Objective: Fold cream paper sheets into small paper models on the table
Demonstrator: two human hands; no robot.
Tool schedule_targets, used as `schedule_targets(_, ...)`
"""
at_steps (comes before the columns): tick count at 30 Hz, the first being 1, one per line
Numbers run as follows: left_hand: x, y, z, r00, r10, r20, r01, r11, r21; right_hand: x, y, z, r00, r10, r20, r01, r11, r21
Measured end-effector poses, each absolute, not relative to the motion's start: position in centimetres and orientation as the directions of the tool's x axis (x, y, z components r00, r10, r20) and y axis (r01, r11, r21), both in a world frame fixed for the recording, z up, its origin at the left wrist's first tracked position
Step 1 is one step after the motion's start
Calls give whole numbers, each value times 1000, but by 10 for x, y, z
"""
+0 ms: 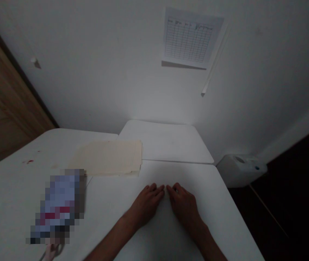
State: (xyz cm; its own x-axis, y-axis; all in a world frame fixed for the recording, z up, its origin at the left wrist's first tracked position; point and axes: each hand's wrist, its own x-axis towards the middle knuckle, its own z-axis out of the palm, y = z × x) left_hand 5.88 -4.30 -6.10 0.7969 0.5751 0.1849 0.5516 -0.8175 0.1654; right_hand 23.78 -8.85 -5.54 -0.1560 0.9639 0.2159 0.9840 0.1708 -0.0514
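Note:
My left hand (147,203) rests palm down on the white table (154,239), its fingers loosely bent and somewhat apart. Opposite it, my right hand (184,203) lies in the same way on the tabletop, fingers lightly bent. The fingertips of both hands nearly meet, with a narrow gap between them. No object shows in either hand; the undersides of the palms are hidden. Beyond my left hand lies a stack of cream-coloured sheets (111,157), untouched.
At left on the table sits a pixel-blurred blue-white item (58,199) with red marks and a strap-like end. A printed chart (189,38) hangs on the wall, beside a thin white strip (215,59). Right of the table stands a white box-like unit (240,170); a wooden door (2,94) is at left.

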Motion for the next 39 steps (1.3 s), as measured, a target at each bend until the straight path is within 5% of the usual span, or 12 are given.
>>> schedule_targets(18, 60, -43, -66, 782, 598, 179, 575, -801, 164, 259, -137, -61, -89, 990, 112, 996, 88, 13)
schedule_targets(31, 61, -41, -65, 750, 578, 322, 510, -815, 274, 270, -114, -55, 19, 952, 306, 931, 95, -352)
schedule_targets(39, 67, -37, -63, 749, 583, 316, 507, -810, 294, 249, -78, -52, -111, 958, 263, 927, 195, -319)
